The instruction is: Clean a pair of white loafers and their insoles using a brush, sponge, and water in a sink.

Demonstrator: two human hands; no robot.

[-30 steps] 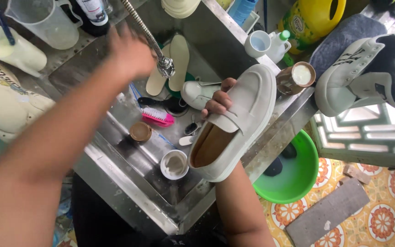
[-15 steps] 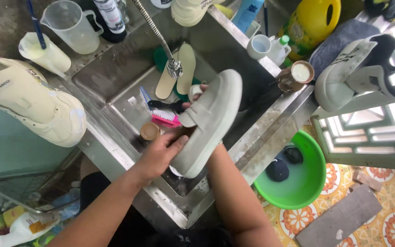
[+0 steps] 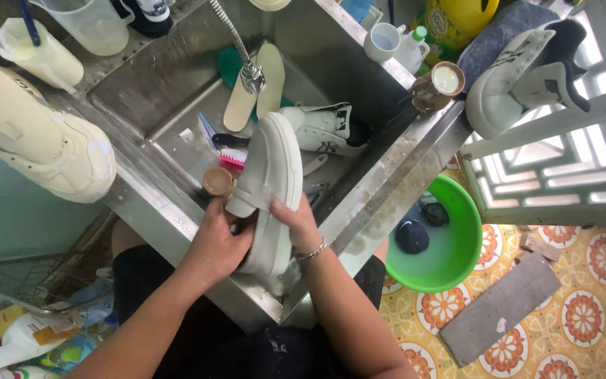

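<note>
We look down on a stainless steel sink (image 3: 177,91) set in a wet metal surface (image 3: 401,175). To its right, the floor (image 3: 597,295) is tiled in orange flower patterns, and a grey slab (image 3: 503,309) lies on it. A white lattice screen (image 3: 562,168) lets in bright daylight.

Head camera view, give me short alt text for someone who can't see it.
Both hands, left hand and right hand, grip a pale slip-on shoe over a steel sink holding insoles and a pink brush.
</note>
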